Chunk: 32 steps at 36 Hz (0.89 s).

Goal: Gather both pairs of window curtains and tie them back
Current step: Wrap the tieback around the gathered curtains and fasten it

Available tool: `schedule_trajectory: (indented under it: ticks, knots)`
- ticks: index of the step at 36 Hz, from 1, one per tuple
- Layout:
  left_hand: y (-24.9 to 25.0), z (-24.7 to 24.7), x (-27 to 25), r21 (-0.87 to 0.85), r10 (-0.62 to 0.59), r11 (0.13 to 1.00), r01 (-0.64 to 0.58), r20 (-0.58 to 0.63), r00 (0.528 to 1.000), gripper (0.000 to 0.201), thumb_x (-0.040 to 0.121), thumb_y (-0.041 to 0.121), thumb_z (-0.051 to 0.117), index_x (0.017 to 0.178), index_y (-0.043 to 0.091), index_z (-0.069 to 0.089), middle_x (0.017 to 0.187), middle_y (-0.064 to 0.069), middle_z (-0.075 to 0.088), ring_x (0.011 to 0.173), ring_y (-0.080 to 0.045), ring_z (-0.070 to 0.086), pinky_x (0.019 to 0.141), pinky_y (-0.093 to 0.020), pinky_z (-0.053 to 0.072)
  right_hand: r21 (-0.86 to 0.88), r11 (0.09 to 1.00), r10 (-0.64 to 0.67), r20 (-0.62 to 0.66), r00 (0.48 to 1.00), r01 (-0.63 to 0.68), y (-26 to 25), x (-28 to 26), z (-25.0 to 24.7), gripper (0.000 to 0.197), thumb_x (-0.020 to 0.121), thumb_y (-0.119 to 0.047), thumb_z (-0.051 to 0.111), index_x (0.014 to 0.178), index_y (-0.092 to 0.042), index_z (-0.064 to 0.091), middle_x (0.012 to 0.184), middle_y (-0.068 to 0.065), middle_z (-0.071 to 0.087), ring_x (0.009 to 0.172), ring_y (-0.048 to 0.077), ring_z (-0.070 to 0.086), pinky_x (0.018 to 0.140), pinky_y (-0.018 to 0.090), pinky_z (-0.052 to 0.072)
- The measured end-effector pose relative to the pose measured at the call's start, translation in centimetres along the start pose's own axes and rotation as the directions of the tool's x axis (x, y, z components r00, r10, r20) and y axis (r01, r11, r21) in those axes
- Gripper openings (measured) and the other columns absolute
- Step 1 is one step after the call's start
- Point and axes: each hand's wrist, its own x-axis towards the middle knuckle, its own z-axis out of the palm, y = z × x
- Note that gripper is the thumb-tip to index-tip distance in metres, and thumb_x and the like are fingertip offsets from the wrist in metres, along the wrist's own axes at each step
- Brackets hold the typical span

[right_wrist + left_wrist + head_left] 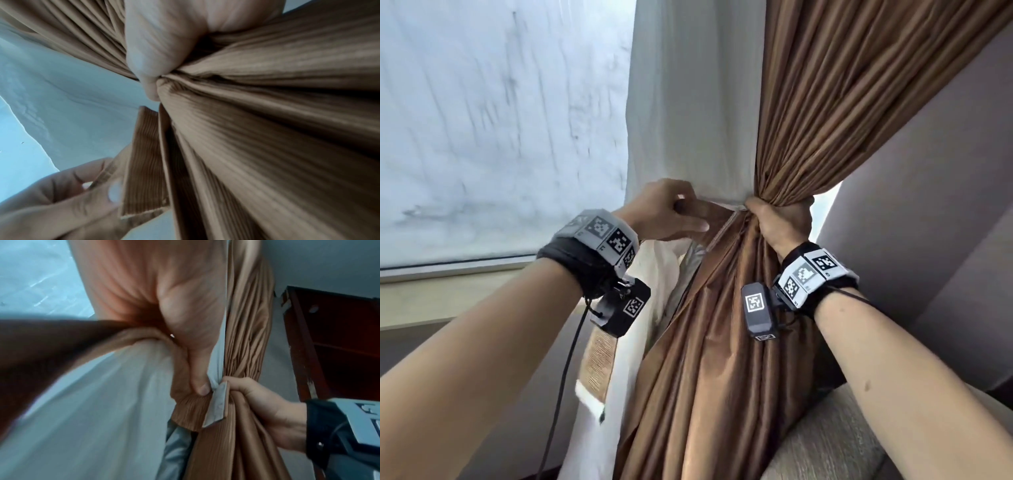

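The right hand [779,219] is wrapped tight around the brown pleated curtain [842,113], fingers and thumb closed on the fabric so that the pleats bunch into a narrow waist; this appears meant to keep the gathered cloth from spreading while the tie goes on. Just beside it, the left hand [671,209] pinches one end of a ribbed brown tieback strap [714,214] between thumb and fingers, drawing it flat across toward the bunched waist, where it touches the right hand's knuckles. The strap probably still has to pass around the bundle and fasten. A second length of the same ribbed band [599,363] hangs loose below the left wrist. Behind the strap hangs the white sheer curtain [688,102], pulled to the same side. To the left is the pale window pane [493,120] above its sill [448,294]; a grey wall [928,171] stands right.
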Motion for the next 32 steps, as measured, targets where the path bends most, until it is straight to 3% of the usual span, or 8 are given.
schedule_trajectory:
  ticks: [3,5,11,18,22,26,29,32]
  knots:
    - [-0.1,0.0,-0.2,0.171,0.037,0.985,-0.03,-0.039,0.999,0.018,0.077,0.022,0.08,0.078,0.013,0.064,0.071,0.001,0.055,0.077,-0.02,0.052,0.067,-0.023,0.033,-0.008,1.0,0.016,0.008,1.0,-0.016,0.2,0.2,-0.1,0.094,0.061,-0.051,0.08,0.135,-0.011,0.038,0.131,0.006,0.057,0.121,0.027,0.055,0.103,0.029,0.041]
    - [-0.5,-0.2,-0.2,0.234,0.061,0.971,-0.045,-0.062,0.996,0.014,0.082,0.021,0.075,0.082,0.007,0.072,0.068,-0.003,0.056,0.075,-0.023,0.053,0.067,-0.026,0.036,-0.004,1.0,0.02,0.007,1.0,-0.02,0.2,0.2,-0.2,0.093,0.062,-0.05,0.08,0.134,-0.011,0.038,0.13,0.005,0.058,0.12,0.027,0.055,0.103,0.029,0.041]
    - [-1.9,-0.5,-0.3,0.331,0.07,0.943,-0.021,-0.135,0.988,0.027,0.085,0.031,0.071,0.079,0.005,0.074,0.074,-0.013,0.067,0.076,-0.032,0.059,0.073,-0.035,0.045,0.001,1.0,0.028,0.003,1.0,-0.028,0.2,0.2,0.0,0.093,0.058,-0.051,0.08,0.131,-0.012,0.039,0.127,0.006,0.06,0.118,0.029,0.057,0.102,0.031,0.043]
    - [-4.0,-2.6,-0.7,0.313,0.029,0.95,0.014,-0.133,0.991,0.014,0.087,0.014,0.065,0.084,0.009,0.078,0.077,-0.014,0.071,0.074,-0.028,0.058,0.069,-0.033,0.045,0.008,1.0,0.018,0.0,1.0,-0.018,0.3,0.4,0.0,0.092,0.06,-0.051,0.081,0.132,-0.011,0.04,0.127,0.006,0.059,0.118,0.028,0.057,0.1,0.028,0.042]
    - [-5.1,-4.3,-1.0,0.305,-0.007,0.951,0.054,-0.154,0.988,0.019,0.085,0.005,0.059,0.088,0.007,0.078,0.083,-0.015,0.072,0.083,-0.032,0.062,0.076,-0.038,0.05,0.02,1.0,0.013,-0.005,1.0,-0.013,0.4,0.5,0.0,0.091,0.06,-0.048,0.081,0.132,-0.011,0.041,0.128,0.006,0.059,0.118,0.027,0.057,0.097,0.025,0.041]
    - [-6.7,-5.7,-1.6,0.276,-0.044,0.956,0.1,-0.203,0.978,0.022,0.086,0.001,0.054,0.084,0.006,0.076,0.078,-0.015,0.071,0.078,-0.034,0.06,0.068,-0.034,0.044,0.035,0.999,-0.002,-0.001,1.0,0.002,0.4,0.4,-0.2,0.093,0.055,-0.051,0.081,0.131,-0.011,0.045,0.126,0.004,0.062,0.115,0.022,0.059,0.093,0.02,0.041]
    - [-7.6,-6.1,-1.6,0.233,-0.098,0.963,0.136,-0.166,0.981,0.025,0.087,-0.001,0.052,0.086,0.006,0.076,0.079,-0.015,0.071,0.081,-0.033,0.063,0.071,-0.035,0.048,0.04,0.999,-0.011,-0.003,1.0,0.011,0.3,0.2,-0.3,0.102,0.042,-0.059,0.076,0.129,-0.013,0.049,0.122,0.001,0.064,0.112,0.02,0.061,0.099,0.026,0.046]
    - [-8.0,-5.9,-0.8,0.204,-0.148,0.964,0.173,-0.133,0.98,0.026,0.087,-0.002,0.049,0.086,0.006,0.075,0.08,-0.013,0.07,0.083,-0.03,0.062,0.071,-0.033,0.046,0.036,0.999,-0.012,0.003,1.0,0.012,0.6,0.3,-0.4,0.102,0.038,-0.062,0.074,0.126,-0.016,0.051,0.118,-0.002,0.065,0.11,0.018,0.062,0.1,0.031,0.048]
